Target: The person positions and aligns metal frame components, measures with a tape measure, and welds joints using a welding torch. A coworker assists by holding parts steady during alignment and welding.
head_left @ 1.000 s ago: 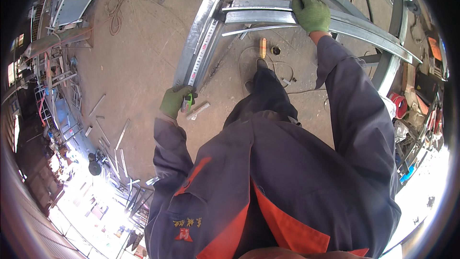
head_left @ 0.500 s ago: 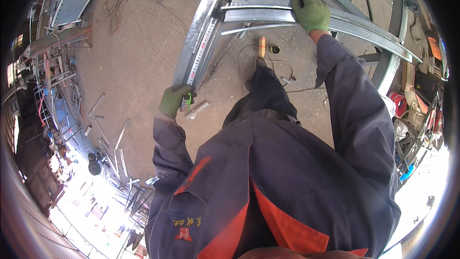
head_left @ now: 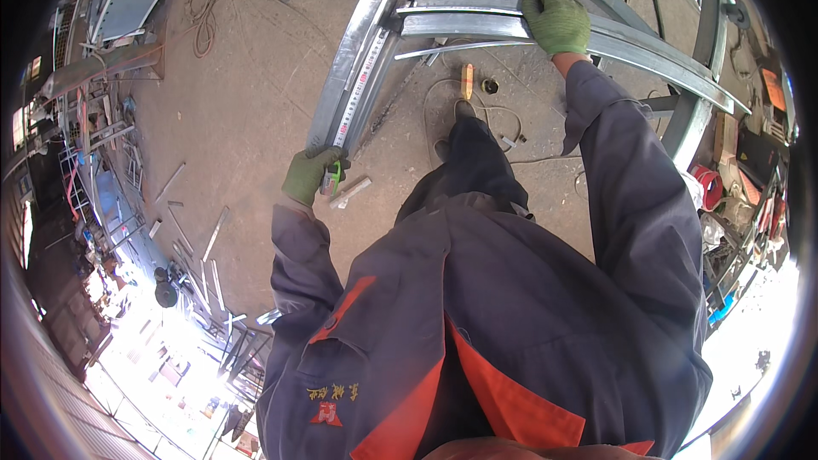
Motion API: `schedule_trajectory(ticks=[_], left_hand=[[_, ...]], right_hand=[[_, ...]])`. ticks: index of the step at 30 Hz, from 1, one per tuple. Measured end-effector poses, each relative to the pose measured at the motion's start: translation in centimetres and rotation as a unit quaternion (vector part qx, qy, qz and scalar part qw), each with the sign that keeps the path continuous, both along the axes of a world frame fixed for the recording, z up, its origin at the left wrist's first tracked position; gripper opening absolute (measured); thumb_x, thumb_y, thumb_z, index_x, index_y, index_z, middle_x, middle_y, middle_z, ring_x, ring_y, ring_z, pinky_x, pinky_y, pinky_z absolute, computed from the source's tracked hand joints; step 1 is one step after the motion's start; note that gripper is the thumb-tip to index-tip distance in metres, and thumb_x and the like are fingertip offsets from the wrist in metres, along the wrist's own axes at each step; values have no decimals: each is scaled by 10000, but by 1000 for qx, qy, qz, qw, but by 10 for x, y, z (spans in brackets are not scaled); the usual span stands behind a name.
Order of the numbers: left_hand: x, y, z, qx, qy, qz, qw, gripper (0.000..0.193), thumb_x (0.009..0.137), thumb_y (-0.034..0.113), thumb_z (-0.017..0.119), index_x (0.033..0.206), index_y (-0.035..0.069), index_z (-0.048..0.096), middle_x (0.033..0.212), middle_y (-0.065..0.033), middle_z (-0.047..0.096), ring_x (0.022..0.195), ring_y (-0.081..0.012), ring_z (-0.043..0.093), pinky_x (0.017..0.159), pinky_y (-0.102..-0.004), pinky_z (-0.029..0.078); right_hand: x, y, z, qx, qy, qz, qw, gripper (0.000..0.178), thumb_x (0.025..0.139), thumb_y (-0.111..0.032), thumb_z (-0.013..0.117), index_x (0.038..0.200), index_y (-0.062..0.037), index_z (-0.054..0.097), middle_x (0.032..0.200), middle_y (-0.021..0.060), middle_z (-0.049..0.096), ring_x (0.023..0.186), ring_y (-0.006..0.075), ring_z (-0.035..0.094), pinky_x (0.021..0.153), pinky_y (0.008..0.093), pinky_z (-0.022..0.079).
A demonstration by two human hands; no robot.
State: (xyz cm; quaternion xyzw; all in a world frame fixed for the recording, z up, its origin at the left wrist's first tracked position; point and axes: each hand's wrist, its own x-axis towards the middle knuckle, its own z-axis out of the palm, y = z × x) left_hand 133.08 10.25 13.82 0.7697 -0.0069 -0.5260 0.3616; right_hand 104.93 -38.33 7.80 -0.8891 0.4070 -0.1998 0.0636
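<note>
left hand, green-gloved: closed around a tape measure, its blade out along a steel beam; right hand, likewise gloved: gripping a metal crossbar.

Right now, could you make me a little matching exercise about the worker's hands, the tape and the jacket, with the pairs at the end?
Things:
1. Left hand
2. Right hand
3. Tape blade
4. Jacket

Place, colour or state:
A. Stretched along the left beam
B. Dark, with orange-red showing inside the front
C. Holding the tape case
D. On the crossbar

Right pairs: 1-C, 2-D, 3-A, 4-B
</note>
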Motion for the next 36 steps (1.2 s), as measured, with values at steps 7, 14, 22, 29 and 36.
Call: schedule_trajectory(ticks=[7, 14, 22, 29, 36], left_hand=[[2, 1, -2, -1, 12, 7, 1000, 440, 1005, 234, 835, 1232, -139, 778, 952, -211, 833, 729, -263, 801, 681, -388, 668], [3, 0, -1, 2, 15, 8, 1000, 433, 1005, 234, 835, 1223, -135, 779, 948, -209, 832, 725, -264, 799, 677, -390, 668], [2, -2, 3, -5, 15, 4, 1000, 429, 1000, 252, 838, 1185, -133, 792, 937, -207, 831, 728, -266, 800, 680, -394, 665], [1, -3, 5, -4, 18, 6, 1000, 425, 1002, 248, 837, 1180, -135, 793, 943, -213, 833, 728, -270, 800, 681, -398, 667], [3, -2, 3, 0, 22, 2, 1000, 422, 1008, 242, 828, 1193, -136, 789, 947, -216, 832, 724, -273, 798, 676, -402, 664]], right_hand=[[0, 1, 3, 15, 6, -2, 1000, 349, 1099, -434, 609, 1226, -193, 828, 976, 172, 840, 962, 415, 800, 924, 544, 604], [1, 0, 3, 15, 14, -4, 1000, 352, 1098, -436, 609, 1229, -194, 829, 977, 174, 840, 962, 422, 799, 919, 548, 607], [2, 2, 7, 15, 7, -2, 1000, 332, 1112, -418, 607, 1198, -182, 824, 961, 174, 837, 955, 422, 799, 900, 553, 610], [1, 2, 5, 4, 0, 4, 1000, 329, 1117, -416, 600, 1193, -181, 818, 959, 172, 835, 943, 426, 796, 886, 560, 609], [1, 2, 6, 1, -15, 5, 1000, 303, 1103, -396, 619, 1160, -178, 822, 934, 171, 829, 916, 434, 790, 869, 565, 608]])
